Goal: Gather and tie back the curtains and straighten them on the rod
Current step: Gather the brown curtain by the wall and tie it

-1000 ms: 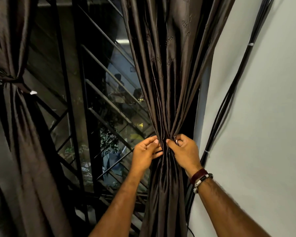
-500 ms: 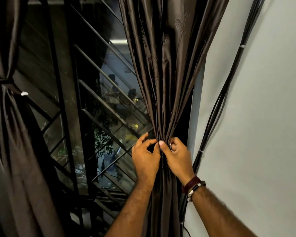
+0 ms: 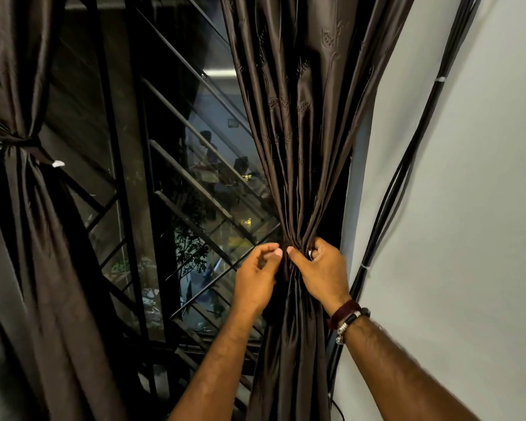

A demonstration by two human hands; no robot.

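While both hands work at the waist of the right curtain (image 3: 298,147) | left hand (image 3: 257,281) has loosened since a second ago, fingertips only touching | right hand (image 3: 322,268) pinches the gathered folds | tie seemingly not finished | left curtain (image 3: 28,208) already tied.

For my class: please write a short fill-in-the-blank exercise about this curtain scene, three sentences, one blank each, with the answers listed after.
1. Both hands meet at the gathered waist of the ____ curtain.
2. The left curtain is already held by a ____.
3. The bracelets sit on the wrist of the ____ hand, not the left hand.

Answers: right; tie-back; right
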